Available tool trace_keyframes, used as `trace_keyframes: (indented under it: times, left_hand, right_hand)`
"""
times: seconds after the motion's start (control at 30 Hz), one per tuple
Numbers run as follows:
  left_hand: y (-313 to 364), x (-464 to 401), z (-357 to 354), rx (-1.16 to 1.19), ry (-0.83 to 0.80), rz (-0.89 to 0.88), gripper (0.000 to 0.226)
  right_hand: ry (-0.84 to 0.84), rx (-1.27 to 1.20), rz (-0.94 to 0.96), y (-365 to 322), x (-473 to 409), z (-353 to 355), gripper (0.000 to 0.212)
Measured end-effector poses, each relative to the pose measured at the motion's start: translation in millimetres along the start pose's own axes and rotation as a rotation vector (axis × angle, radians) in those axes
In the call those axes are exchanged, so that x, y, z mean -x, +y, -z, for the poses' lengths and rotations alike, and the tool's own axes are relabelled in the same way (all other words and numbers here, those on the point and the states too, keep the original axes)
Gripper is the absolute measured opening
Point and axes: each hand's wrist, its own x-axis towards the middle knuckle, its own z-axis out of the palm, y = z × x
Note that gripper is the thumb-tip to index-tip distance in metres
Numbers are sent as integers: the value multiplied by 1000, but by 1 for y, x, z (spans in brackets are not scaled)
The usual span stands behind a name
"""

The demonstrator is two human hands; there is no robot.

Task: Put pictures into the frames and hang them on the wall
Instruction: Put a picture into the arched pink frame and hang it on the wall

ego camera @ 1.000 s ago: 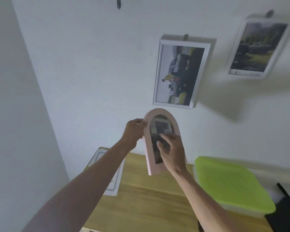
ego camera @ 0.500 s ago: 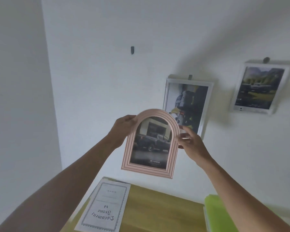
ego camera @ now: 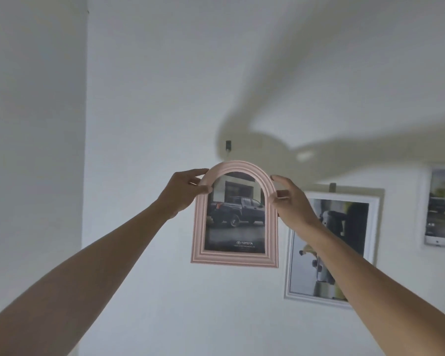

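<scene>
Two white frames (ego camera: 330, 249) already hang on the wall, and my left hand (ego camera: 184, 192) and right hand (ego camera: 292, 204) grip the pink frame (ego camera: 233, 258), truck picture inside, just under the empty hook (ego camera: 228, 145)

Rightmost hung picture (ego camera: 443, 209) cut by the edge.

text: "TOYOTA" with logo | on: truck picture (ego camera: 235, 214) in pink arched frame (ego camera: 234, 259) | smaller line beneath: unreadable
</scene>
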Motion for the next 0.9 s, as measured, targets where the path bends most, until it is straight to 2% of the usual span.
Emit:
trace_keyframes:
  times: [0.23,0.5,0.63,0.73,0.8,0.9]
  left_hand:
    - [-17,-64,13,-70,75,-49,45]
    - [-45,-96,9,-128,97,-95,47]
    - [-47,-91,1,-308,181,-216,37]
    - [-47,-90,-2,-368,216,-259,28]
    - [-47,-93,-2,-495,244,-254,30]
    - [-48,-94,-1,-587,230,-268,39]
  right_hand:
    - [108,79,41,-16,-55,-34,46]
    - [177,133,73,-3,-75,-55,45]
    - [256,200,144,6,-75,-65,44]
    - [279,316,234,11,-70,-72,59]
    - [280,392,280,12,-66,-76,71]
    - [347,536,275,9,-64,-79,65]
